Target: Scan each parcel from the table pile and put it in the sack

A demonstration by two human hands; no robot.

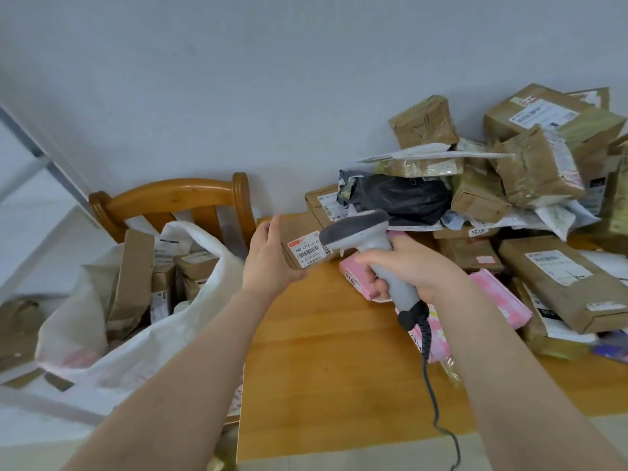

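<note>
My left hand (pixel 272 258) grips a small brown cardboard parcel (pixel 298 237) by its left end, its white barcode label facing me, above the table's far left corner. My right hand (pixel 413 266) holds a grey handheld scanner (pixel 365 237) by its handle, its dark head close to the parcel's label. A black cable runs from the handle down off the table's front edge. The white sack (pixel 112 341) stands open to the left of the table, with several brown parcels inside. The parcel pile (pixel 509 185) covers the table's right and back.
A wooden chair (pixel 176 198) stands behind the sack, against the wall. Pink flat parcels (pixel 499 297) lie on the wooden table (pixel 323 351) under and beside my right hand. A black bag parcel (pixel 401 198) sits in the pile. Cardboard lies on the floor at left.
</note>
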